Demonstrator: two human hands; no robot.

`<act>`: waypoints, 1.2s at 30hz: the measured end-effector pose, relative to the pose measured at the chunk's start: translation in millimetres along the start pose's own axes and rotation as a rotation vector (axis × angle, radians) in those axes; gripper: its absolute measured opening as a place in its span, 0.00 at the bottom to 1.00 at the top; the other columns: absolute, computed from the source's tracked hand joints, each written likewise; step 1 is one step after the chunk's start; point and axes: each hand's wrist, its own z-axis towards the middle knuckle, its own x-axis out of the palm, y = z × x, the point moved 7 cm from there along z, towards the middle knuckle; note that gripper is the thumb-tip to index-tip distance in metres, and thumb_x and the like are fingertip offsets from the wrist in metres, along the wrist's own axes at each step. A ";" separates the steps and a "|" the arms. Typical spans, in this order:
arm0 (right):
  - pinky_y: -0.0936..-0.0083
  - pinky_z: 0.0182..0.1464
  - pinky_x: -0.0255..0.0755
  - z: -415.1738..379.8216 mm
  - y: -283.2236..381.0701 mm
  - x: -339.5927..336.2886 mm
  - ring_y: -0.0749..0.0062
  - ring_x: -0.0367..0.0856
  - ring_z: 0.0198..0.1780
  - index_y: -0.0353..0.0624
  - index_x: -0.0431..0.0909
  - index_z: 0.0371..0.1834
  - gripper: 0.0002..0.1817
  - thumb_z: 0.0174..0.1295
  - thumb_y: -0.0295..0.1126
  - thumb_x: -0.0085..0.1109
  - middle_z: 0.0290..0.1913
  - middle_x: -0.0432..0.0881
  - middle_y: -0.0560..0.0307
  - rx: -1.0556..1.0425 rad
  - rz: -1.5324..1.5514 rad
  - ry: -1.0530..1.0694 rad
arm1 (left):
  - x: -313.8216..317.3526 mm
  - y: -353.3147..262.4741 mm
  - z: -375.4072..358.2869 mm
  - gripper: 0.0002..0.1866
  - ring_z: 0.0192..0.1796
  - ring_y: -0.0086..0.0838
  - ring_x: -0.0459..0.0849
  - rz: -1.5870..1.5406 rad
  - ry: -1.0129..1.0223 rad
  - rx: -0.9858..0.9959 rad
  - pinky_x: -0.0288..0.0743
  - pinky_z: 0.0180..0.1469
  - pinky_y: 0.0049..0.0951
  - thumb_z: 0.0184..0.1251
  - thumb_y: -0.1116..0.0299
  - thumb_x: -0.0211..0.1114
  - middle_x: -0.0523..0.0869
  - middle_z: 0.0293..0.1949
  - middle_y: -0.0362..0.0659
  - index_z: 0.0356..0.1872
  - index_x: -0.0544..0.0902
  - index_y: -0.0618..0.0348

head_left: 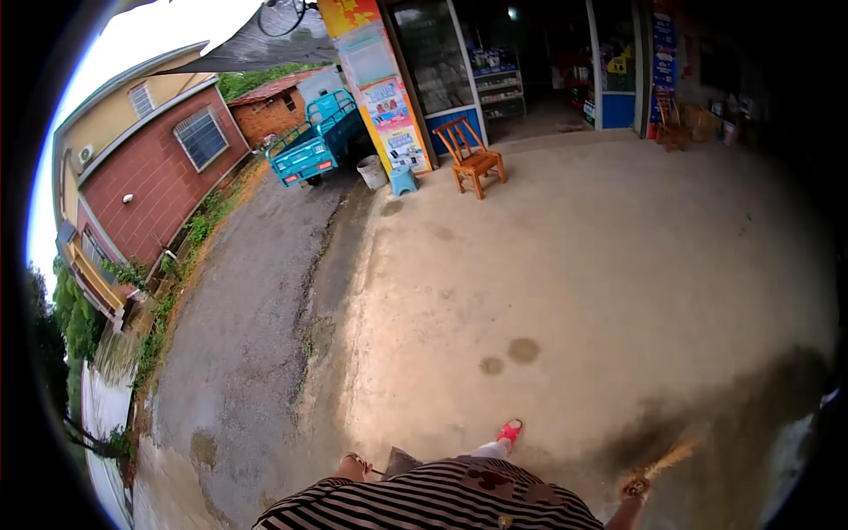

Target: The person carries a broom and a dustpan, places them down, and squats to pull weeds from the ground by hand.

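Observation:
At the lower edge, beside the striped top, my left hand is closed around a thin dark handle. A dark grey flat piece, which looks like a dustpan, shows just right of it, partly hidden by the top. Out to the right, my right hand is closed on a straw-coloured broom, its bristles fanning up and to the right. Below the top, one foot in a red sandal stands on the concrete floor.
Ahead, a wooden chair, a blue stool and a white bucket stand near the shop front. Another wooden chair is at the right. A blue cargo tricycle is parked left, beyond the asphalt lane.

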 end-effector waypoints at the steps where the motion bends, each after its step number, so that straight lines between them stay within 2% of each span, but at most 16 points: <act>1: 0.74 0.24 0.72 9.1 4.9 -6.6 0.69 0.73 0.19 0.49 0.76 0.22 0.09 0.47 0.41 0.59 0.21 0.78 0.61 -0.005 0.062 -0.005 | -76.9 -9.5 25.0 0.13 0.35 0.35 0.78 0.102 0.015 0.048 0.74 0.48 0.33 0.67 0.66 0.47 0.77 0.21 0.44 0.27 0.79 0.56; 2: 0.77 0.17 0.70 -19.0 -2.5 28.2 0.69 0.70 0.13 0.49 0.76 0.20 0.09 0.46 0.40 0.59 0.16 0.77 0.62 -0.052 -0.004 -0.040 | -81.6 -27.8 54.4 0.11 0.35 0.34 0.77 0.451 0.068 0.281 0.74 0.47 0.33 0.66 0.67 0.48 0.77 0.23 0.44 0.28 0.78 0.56; 3: 0.75 0.17 0.70 -12.2 -1.3 36.0 0.69 0.71 0.15 0.49 0.75 0.19 0.09 0.45 0.41 0.59 0.17 0.78 0.62 -0.070 0.045 -0.150 | -85.8 -32.4 86.9 0.09 0.34 0.33 0.77 0.803 0.074 0.487 0.74 0.46 0.34 0.65 0.67 0.49 0.77 0.24 0.43 0.28 0.77 0.56; 4: 0.71 0.13 0.64 -5.5 0.2 54.4 0.64 0.71 0.13 0.53 0.71 0.15 0.10 0.46 0.41 0.57 0.14 0.75 0.61 -0.033 0.012 -0.113 | -91.2 -21.7 125.5 0.08 0.34 0.31 0.76 1.162 0.050 0.648 0.74 0.44 0.34 0.63 0.68 0.50 0.76 0.25 0.43 0.29 0.75 0.56; 5: 0.71 0.14 0.65 4.6 4.9 59.5 0.64 0.71 0.14 0.52 0.71 0.15 0.09 0.46 0.40 0.56 0.14 0.75 0.60 -0.016 0.021 -0.215 | -99.9 -4.6 155.8 0.06 0.33 0.30 0.76 1.520 0.021 0.781 0.75 0.43 0.35 0.62 0.68 0.51 0.76 0.26 0.42 0.30 0.74 0.56; 8: 0.73 0.16 0.70 4.9 20.4 95.1 0.66 0.73 0.15 0.51 0.74 0.17 0.09 0.45 0.41 0.54 0.15 0.75 0.62 0.051 0.091 -0.243 | -102.1 45.9 253.5 0.04 0.32 0.27 0.75 2.592 -0.080 1.037 0.75 0.39 0.36 0.58 0.70 0.54 0.75 0.30 0.41 0.32 0.71 0.57; 9: 0.73 0.16 0.71 8.4 23.7 97.9 0.67 0.74 0.16 0.51 0.75 0.18 0.09 0.45 0.43 0.55 0.15 0.75 0.63 0.049 0.159 -0.313 | -93.1 58.4 285.9 0.06 0.29 0.30 0.74 2.629 0.088 1.501 0.76 0.36 0.37 0.56 0.66 0.56 0.75 0.29 0.40 0.32 0.72 0.56; 13: 0.75 0.21 0.75 7.9 41.2 124.2 0.69 0.75 0.18 0.54 0.76 0.21 0.09 0.51 0.43 0.55 0.17 0.76 0.65 -0.012 0.365 -0.455 | -163.1 67.5 388.0 0.11 0.29 0.32 0.75 2.903 0.065 1.310 0.74 0.32 0.34 0.57 0.59 0.54 0.74 0.28 0.38 0.31 0.69 0.56; 16: 0.73 0.23 0.75 29.7 62.9 137.2 0.70 0.72 0.16 0.57 0.75 0.20 0.15 0.61 0.43 0.44 0.15 0.73 0.66 -0.065 0.389 -0.517 | -206.0 73.6 447.3 0.10 0.24 0.29 0.75 2.852 0.169 1.507 0.74 0.30 0.32 0.55 0.58 0.56 0.73 0.20 0.34 0.23 0.68 0.50; 19: 0.71 0.21 0.64 75.4 97.9 144.9 0.68 0.71 0.17 0.59 0.70 0.15 0.14 0.57 0.41 0.45 0.14 0.71 0.66 -0.044 0.394 -0.511 | -251.2 66.5 500.8 0.11 0.20 0.26 0.77 2.843 0.224 1.513 0.75 0.28 0.32 0.53 0.58 0.58 0.73 0.14 0.30 0.20 0.69 0.48; 20: 0.70 0.20 0.61 101.0 111.6 145.8 0.69 0.71 0.17 0.59 0.70 0.14 0.14 0.57 0.38 0.44 0.14 0.72 0.66 -0.009 0.421 -0.541 | -271.1 65.5 515.1 0.11 0.19 0.26 0.76 2.821 0.332 1.545 0.74 0.25 0.29 0.52 0.57 0.59 0.74 0.14 0.31 0.20 0.69 0.47; 22: 0.74 0.20 0.65 142.7 143.8 160.8 0.73 0.75 0.20 0.59 0.71 0.15 0.13 0.58 0.39 0.47 0.17 0.74 0.68 -0.048 0.541 -0.448 | -347.3 41.7 540.4 0.09 0.17 0.26 0.75 2.876 0.391 1.706 0.73 0.22 0.26 0.51 0.58 0.59 0.73 0.15 0.31 0.22 0.69 0.47; 24: 0.74 0.20 0.70 169.0 177.9 189.4 0.73 0.75 0.20 0.57 0.72 0.20 0.10 0.59 0.39 0.50 0.19 0.75 0.69 -0.192 0.681 -0.538 | -425.9 -11.5 607.6 0.10 0.17 0.26 0.75 3.097 0.310 1.704 0.74 0.23 0.26 0.52 0.58 0.59 0.73 0.15 0.32 0.22 0.69 0.47; 25: 0.73 0.19 0.70 147.7 200.8 238.1 0.72 0.74 0.19 0.55 0.71 0.20 0.10 0.60 0.39 0.51 0.18 0.75 0.67 -0.182 0.673 -0.551 | -464.6 -47.6 648.5 0.10 0.17 0.26 0.75 3.228 0.257 1.681 0.74 0.23 0.27 0.52 0.58 0.59 0.73 0.15 0.32 0.22 0.69 0.47; 29: 0.69 0.19 0.71 181.4 277.8 294.0 0.65 0.73 0.17 0.52 0.71 0.21 0.14 0.61 0.43 0.49 0.17 0.74 0.63 -0.230 0.821 -0.422 | -605.7 -187.5 763.4 0.10 0.17 0.26 0.74 3.691 -0.022 1.592 0.74 0.23 0.27 0.53 0.58 0.59 0.73 0.15 0.32 0.21 0.69 0.47; 36: 0.68 0.25 0.78 184.1 372.6 377.0 0.64 0.77 0.22 0.45 0.72 0.26 0.12 0.57 0.42 0.55 0.22 0.77 0.57 -0.256 1.024 -0.140 | -733.5 -358.7 879.7 0.12 0.17 0.26 0.74 4.071 -0.463 1.444 0.74 0.23 0.28 0.55 0.57 0.59 0.73 0.15 0.33 0.19 0.69 0.48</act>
